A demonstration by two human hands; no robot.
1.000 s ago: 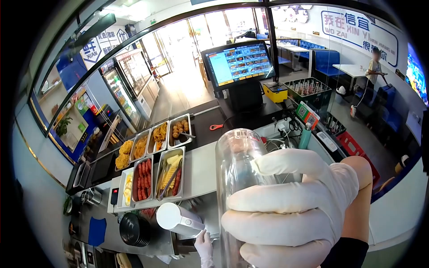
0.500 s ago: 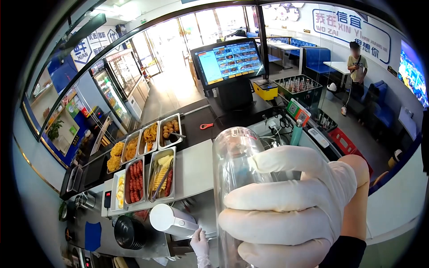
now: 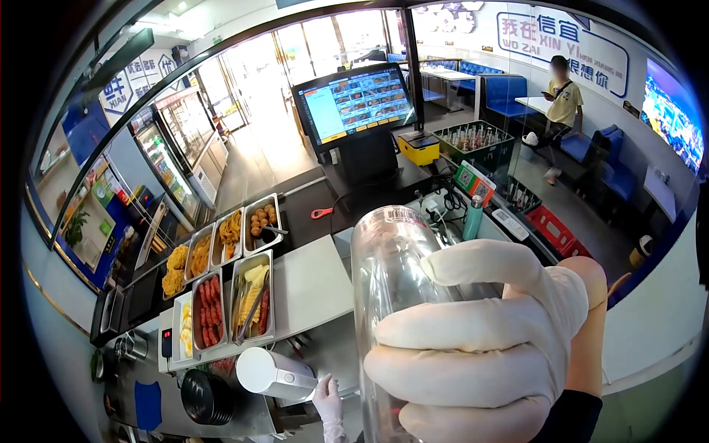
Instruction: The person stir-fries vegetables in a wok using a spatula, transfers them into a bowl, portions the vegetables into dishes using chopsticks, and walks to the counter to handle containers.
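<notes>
My right hand (image 3: 473, 347), in a white glove, is wrapped round a large clear cylindrical container (image 3: 388, 258) close to the camera. A barcode label sits at its upper end. Lower down and farther off, my gloved left hand (image 3: 328, 404) has its fingers drawn together at the edge of a white jug (image 3: 273, 373); the exact contact is small and partly unclear. Beyond the jug, metal trays hold red sausages (image 3: 210, 310) and sliced yellow food (image 3: 253, 299), with tongs lying in the latter.
A touchscreen (image 3: 356, 105) stands on the dark counter behind more food trays. Black bowls (image 3: 207, 396) are stacked at lower left. To the right are a teal bottle (image 3: 473, 217), a bottle crate (image 3: 473, 144) and a red crate (image 3: 555, 232). A person (image 3: 563, 103) stands beyond the glass.
The view has turned, so the counter, trays and screen sit farther left. The person beyond the glass has come nearer to the table. Both my hands keep nearly the same pose.
</notes>
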